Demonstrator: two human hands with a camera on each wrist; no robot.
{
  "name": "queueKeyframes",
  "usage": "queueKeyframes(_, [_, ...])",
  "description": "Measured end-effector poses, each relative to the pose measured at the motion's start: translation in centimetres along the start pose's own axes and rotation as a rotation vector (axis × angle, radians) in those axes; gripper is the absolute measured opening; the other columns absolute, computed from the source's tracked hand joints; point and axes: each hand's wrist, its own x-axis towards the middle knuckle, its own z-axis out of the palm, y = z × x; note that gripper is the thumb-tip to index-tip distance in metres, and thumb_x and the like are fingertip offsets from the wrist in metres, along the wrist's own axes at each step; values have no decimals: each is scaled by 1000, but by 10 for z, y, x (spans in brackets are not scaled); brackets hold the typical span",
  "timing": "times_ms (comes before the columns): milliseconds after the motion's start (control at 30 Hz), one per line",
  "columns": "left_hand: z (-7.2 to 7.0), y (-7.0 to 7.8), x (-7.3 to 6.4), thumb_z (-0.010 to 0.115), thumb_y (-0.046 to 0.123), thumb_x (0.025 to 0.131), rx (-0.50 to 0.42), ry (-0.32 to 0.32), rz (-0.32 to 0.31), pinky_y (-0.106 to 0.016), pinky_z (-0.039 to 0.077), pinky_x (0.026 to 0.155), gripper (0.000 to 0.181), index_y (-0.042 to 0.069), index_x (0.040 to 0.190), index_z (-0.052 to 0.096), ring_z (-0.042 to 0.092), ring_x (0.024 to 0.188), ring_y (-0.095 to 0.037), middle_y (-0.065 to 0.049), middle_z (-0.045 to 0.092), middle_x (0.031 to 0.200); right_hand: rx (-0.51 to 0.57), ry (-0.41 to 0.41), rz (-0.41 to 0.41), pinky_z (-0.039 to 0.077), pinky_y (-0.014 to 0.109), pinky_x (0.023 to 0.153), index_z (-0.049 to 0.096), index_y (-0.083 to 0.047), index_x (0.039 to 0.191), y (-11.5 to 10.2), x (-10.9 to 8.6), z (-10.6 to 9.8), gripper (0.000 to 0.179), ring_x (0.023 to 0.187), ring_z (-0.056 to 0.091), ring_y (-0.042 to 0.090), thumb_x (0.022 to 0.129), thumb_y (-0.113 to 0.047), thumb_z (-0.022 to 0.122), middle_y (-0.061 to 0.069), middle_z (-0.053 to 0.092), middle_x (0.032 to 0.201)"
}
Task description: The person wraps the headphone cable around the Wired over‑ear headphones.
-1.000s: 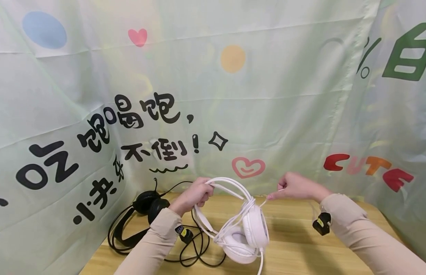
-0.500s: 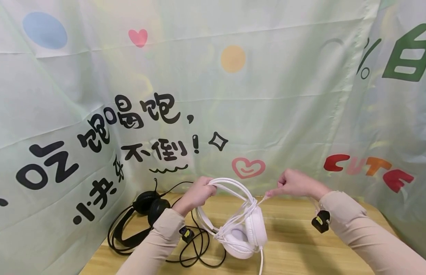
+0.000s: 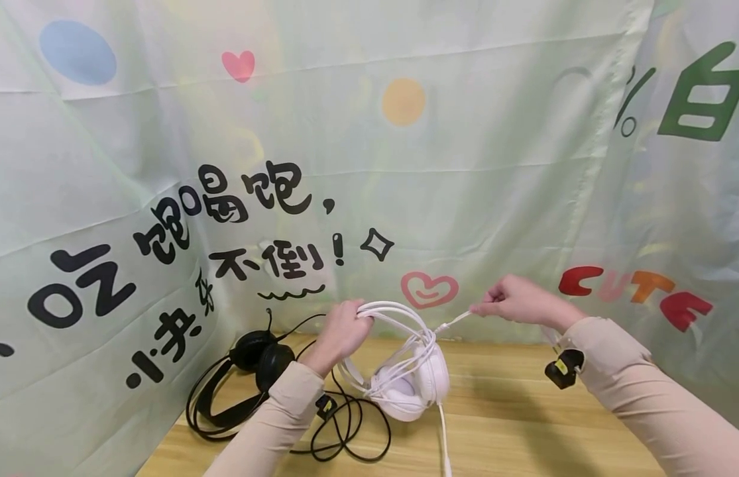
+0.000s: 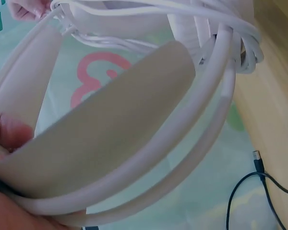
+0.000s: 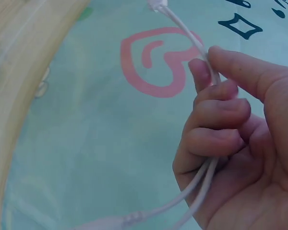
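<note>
My left hand (image 3: 344,334) grips the headband of a pair of white headphones (image 3: 435,377), held up over the table. In the left wrist view, the wide inner band (image 4: 120,120) and two thin outer hoops (image 4: 182,143) run into that hand. White cable (image 3: 405,371) is wound in several turns around the ear cups. To the right, my right hand (image 3: 518,303) pinches a stretch of white cable (image 3: 460,318) drawn out from the coil. Its curled fingers hold two strands, as the right wrist view shows. A loose cable end (image 3: 445,440) hangs below the cups.
Black headphones (image 3: 274,364) lie on the wooden table (image 3: 512,411) at the left. Their black cable (image 3: 345,450) loops beside my left forearm. A printed cloth (image 3: 482,218) hangs behind and at both sides.
My right hand has moved up and slightly right, and the white cable between it and the coil shows longer. The white headphones have risen and their cups swung left.
</note>
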Motion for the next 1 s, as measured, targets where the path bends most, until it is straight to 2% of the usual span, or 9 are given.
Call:
queueKeyframes(200, [2,1,1,56,12,89,50,76,-10,-27,34,51,16,17,75,50,40,55,-15,2,42,64,13,-23,15,34,26,54,71,-10,80,-6,0,-9,28,55,37,10,101,-29,73,-5,47,60])
queueKeyframes(433, [6,0,1,57,10,87,102,145,-41,-29,37,52,13,16,77,50,45,57,-18,0,45,66,25,-34,1,33,26,55,79,-5,102,-18,2,-14,20,59,39,12,105,-20,66,-2,57,70])
queueKeyframes(600, [11,0,1,58,11,87,141,158,-59,-32,40,54,13,16,78,50,49,61,-22,-2,47,68,-22,-14,-34,31,27,55,78,-7,98,-31,3,-13,19,58,36,12,104,-20,66,-3,56,68])
queueKeyframes(767, [14,0,1,57,11,87,140,182,-70,-34,40,54,15,16,77,48,50,61,-23,-3,47,67,-43,-3,-51,33,28,56,78,-6,97,-42,2,-13,19,58,40,12,103,-20,67,-3,57,68])
queueKeyframes(1000, [19,2,0,57,13,89,141,153,-63,-33,40,53,9,15,82,54,50,59,-21,-2,50,68,-54,55,-68,35,27,55,80,-4,105,-48,3,-17,21,58,41,12,104,-19,65,-5,59,71])
